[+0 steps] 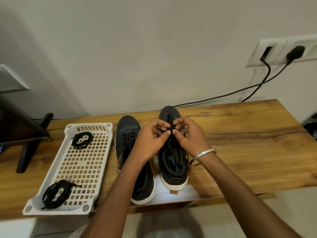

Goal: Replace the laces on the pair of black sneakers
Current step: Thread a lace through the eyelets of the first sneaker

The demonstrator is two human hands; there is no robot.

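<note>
Where the long wooden tabletop with dark grain (240, 134) met the pale wall, two black cables ran up to a white socket panel (281, 52). A white perforated plastic basket (68, 170) lay on the table's left part, holding two coiled bundles of black laces, one at the far end (82, 138) and one at the near end (55, 194). Just right of the basket stood the pair of black sneakers with white soles, toes toward the wall: the left sneaker (127, 134) laced, the right sneaker (171, 162) beside it, set slightly farther back. Over the right sneaker's forefoot, the left hand (151, 136) and right hand (188, 134) both pinched its black lace (171, 127) between curled fingertips. A silver bangle (204, 154) sat on the right wrist. No brand or writing was legible.
</note>
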